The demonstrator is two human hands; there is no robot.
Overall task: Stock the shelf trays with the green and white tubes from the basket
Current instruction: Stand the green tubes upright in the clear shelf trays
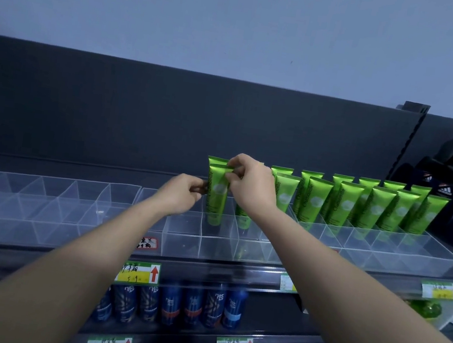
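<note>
The right hand (249, 183) pinches the crimped top edge of a green tube (216, 196). The left hand (180, 194) has its fingers curled just beside the tube's left side; whether it touches or holds anything I cannot tell. The tube stands upright, long axis vertical, left of the middle of the clear tray (423, 263), with the right hand nearer. The row of tubes (345, 204) runs on to the tray's right end.

This is a shop: price tags (138, 272) with red arrows line the shelf edges (220, 275). Identical green tubes (342, 203) stand in rows in clear divided trays (40, 221), and matching blue bottles (193, 305) line up underneath.
</note>
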